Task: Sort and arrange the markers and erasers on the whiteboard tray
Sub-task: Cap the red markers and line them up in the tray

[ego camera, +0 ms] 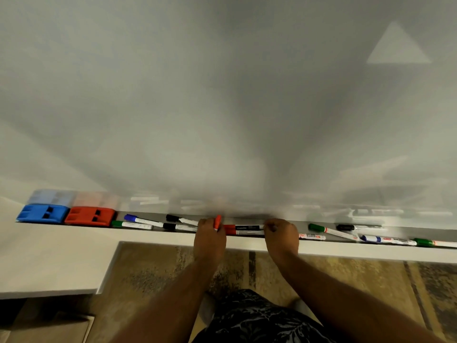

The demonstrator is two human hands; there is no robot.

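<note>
Whiteboard tray [272, 250] holds markers [243, 229], erasers [90, 215].

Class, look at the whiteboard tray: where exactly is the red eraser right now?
The red eraser sits near the tray's far left end, directly right of the blue eraser and just left of a green-capped marker.

left hand [209, 233] fisted, right hand [282, 235] curled (arms outstretched).

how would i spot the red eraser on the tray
Follow the whiteboard tray to its far left end, where two chunky blocks sit side by side. The red eraser is the inner one, beside the blue eraser and next to the markers.
</note>
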